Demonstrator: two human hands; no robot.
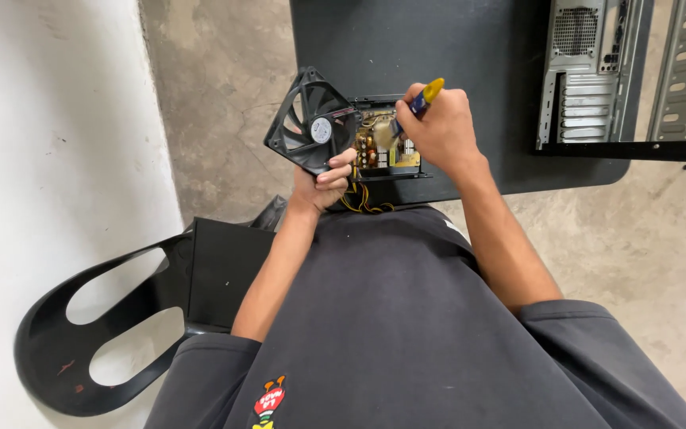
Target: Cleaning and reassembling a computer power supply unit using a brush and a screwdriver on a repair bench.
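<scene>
My left hand grips the lower edge of a black square cooling fan, tilted up beside an opened power supply unit whose circuit board with yellow and brown parts shows. Yellow and black wires hang below the unit. My right hand is closed around a screwdriver with a blue and yellow handle; its tip points down into the board. Both hands are held above my lap, at the near edge of a black table.
An open grey computer case lies on the table at the upper right, its rear panel facing me. A black plastic chair stands at my left by a white wall. The floor is bare concrete.
</scene>
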